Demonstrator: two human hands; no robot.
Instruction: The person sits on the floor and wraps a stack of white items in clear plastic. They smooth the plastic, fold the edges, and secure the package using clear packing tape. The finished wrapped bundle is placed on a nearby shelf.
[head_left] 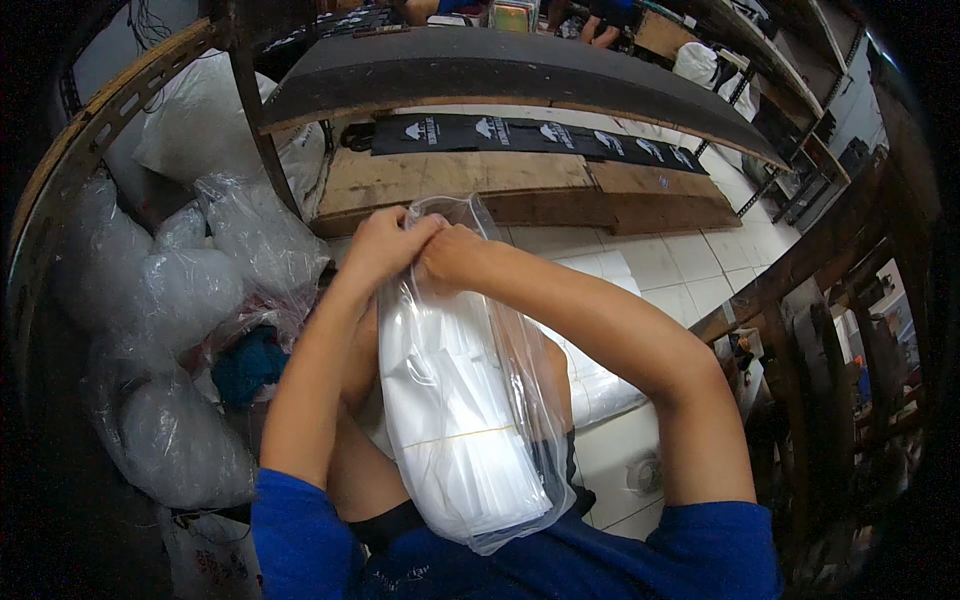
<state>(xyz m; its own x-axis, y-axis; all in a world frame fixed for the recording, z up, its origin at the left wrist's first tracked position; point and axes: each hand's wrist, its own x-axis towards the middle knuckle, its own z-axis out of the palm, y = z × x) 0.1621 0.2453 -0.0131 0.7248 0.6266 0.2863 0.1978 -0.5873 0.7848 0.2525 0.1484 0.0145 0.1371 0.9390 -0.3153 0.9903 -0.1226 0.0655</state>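
Note:
A clear plastic bag [540,400] lies lengthwise over my lap, its near end against my blue shirt. Inside it is a bundle of white sheets [460,390], bound by a thin tan rubber band [455,440]. My left hand [385,245] pinches the bag near its far end. Right beside it, my right hand [455,255] is closed on the same gathered plastic, the two hands touching or nearly so. Some loose clear film sticks up beyond my fingers. Exactly how the fingertips hold the film is hidden.
Stuffed clear plastic bags [190,300] are piled at my left. Ahead stands a dark-topped bench [500,75] above a low wooden platform [480,185] with a black printed strip [550,138]. White packs [600,370] lie on the tiles at my right, near a wooden rack [800,330].

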